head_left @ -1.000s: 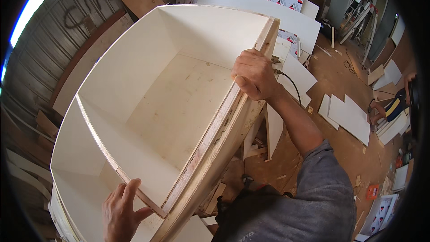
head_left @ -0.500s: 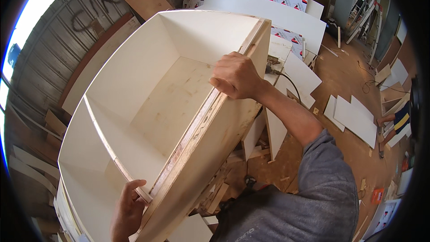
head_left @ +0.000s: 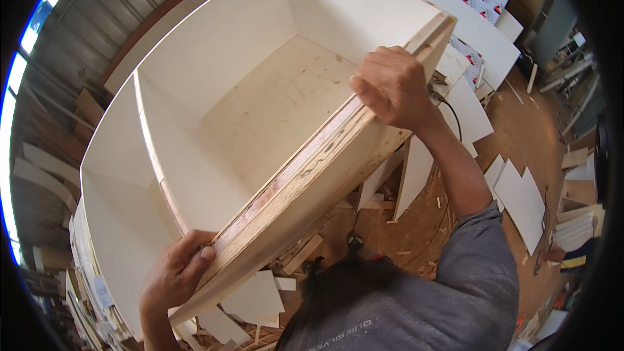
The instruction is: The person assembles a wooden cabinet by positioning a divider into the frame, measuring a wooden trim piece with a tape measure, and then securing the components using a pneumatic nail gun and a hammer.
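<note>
Before me is a large white open-topped wooden box, like a cabinet carcass (head_left: 292, 185), with a curved far side. Its near rim has a raw, layered wood edge. My right hand (head_left: 393, 88) is closed over that rim toward its far right end, the thumb on the inner side. At the lower left, my left hand (head_left: 179, 270) grips the same rim where the divider (head_left: 149, 140) meets it. The divider splits the inside into compartments. Smudges mark the bottom panel (head_left: 279, 104) of the larger one. Some fingertips are hidden by the rim.
White panel offcuts (head_left: 260, 302) and wood scraps lie around my feet. A black cable (head_left: 455, 117) runs beside the box at the right. More white boards (head_left: 520, 201) rest on the brown floor. Another person's arm (head_left: 556, 255) shows at the far right. Corrugated metal wall stands left.
My left hand has shifted from fingers raised by the divider to a grip on the rim. In the picture, the box and right hand now sit farther right.
</note>
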